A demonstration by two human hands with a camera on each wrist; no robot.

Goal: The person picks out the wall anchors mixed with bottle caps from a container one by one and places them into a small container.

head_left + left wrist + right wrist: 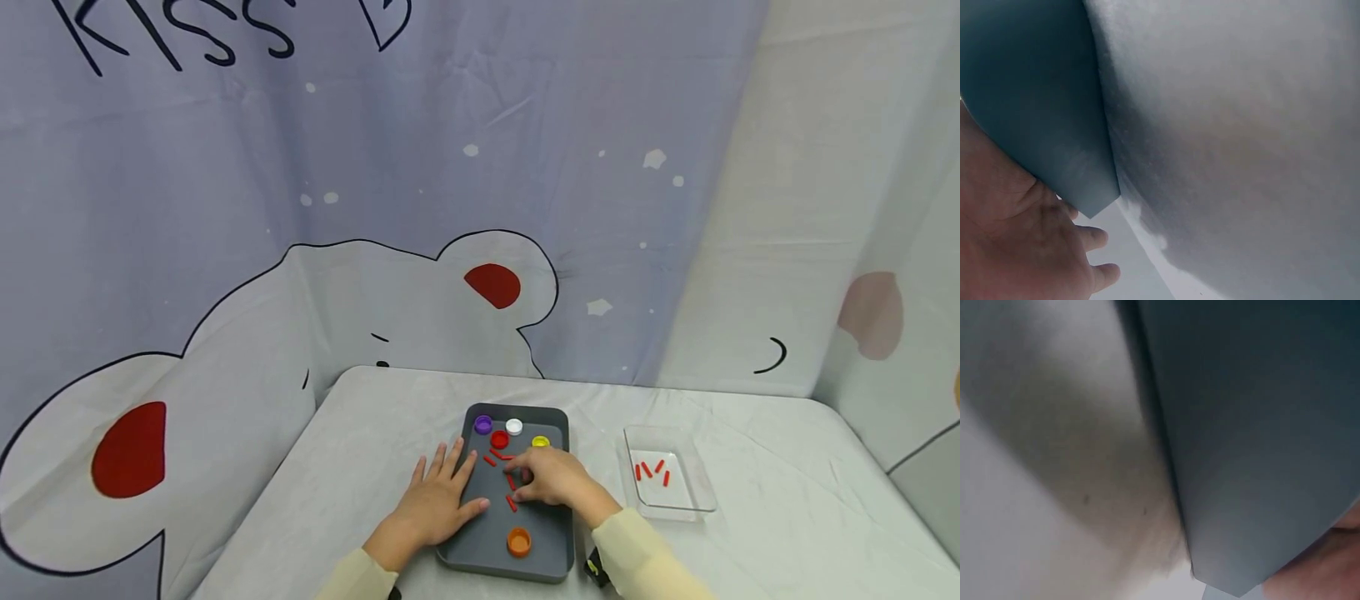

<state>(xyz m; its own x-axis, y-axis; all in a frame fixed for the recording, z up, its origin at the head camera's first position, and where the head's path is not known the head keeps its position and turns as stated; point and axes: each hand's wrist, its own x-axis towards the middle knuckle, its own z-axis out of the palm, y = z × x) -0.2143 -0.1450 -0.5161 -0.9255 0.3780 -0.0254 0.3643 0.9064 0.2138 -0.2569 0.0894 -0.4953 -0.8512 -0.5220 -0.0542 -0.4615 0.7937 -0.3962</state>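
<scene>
My right hand (551,477) is over the grey tray (480,560), its thumb and index finger curved about the two ends of a small red stick (511,482). Another red stick (512,503) lies by the thumb tip, and more red sticks (490,460) are just left of the index finger. My left hand (435,504) rests with spread fingers on the tray's left side, holding no stick. In the left wrist view, the left palm (1029,244) shows beside the tray's wall (1041,106). The right wrist view mostly shows the tray's side (1254,437), hiding the right fingertips.
Small round cups stand on the tray: purple (483,425), white (513,427), red (499,439) and yellow (540,442) at the far end, orange (519,542) near the front. A clear box (701,492) with several red sticks stands right of the tray on the white-covered table (780,500).
</scene>
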